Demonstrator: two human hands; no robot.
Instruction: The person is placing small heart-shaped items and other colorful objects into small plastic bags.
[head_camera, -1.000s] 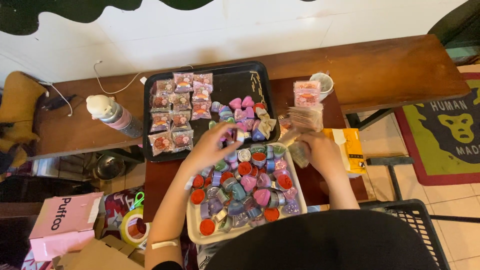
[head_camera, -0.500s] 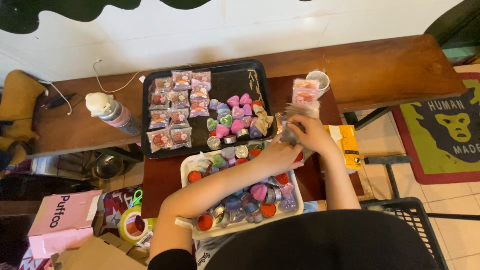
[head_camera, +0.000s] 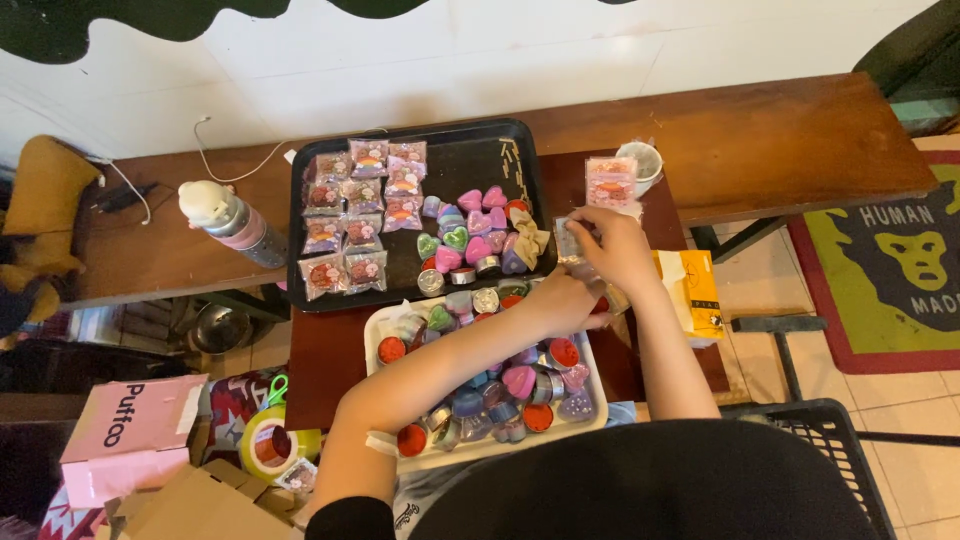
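My left hand and my right hand meet just right of the black tray, both gripping a small clear plastic bag with something small inside. My left forearm crosses over a white tray filled with several small round and heart-shaped tins in red, pink, purple and green. The black tray carries several bagged items in rows on its left and a cluster of heart-shaped tins on its right.
A stack of bagged items and a white cup sit beyond my hands. A yellow box lies to the right, a pink bottle to the left. A tape roll, pink box and black crate are lower down.
My left hand left the tins in the white tray and swung right to join my right hand at the small bag. The right hand lowered slightly toward the table.
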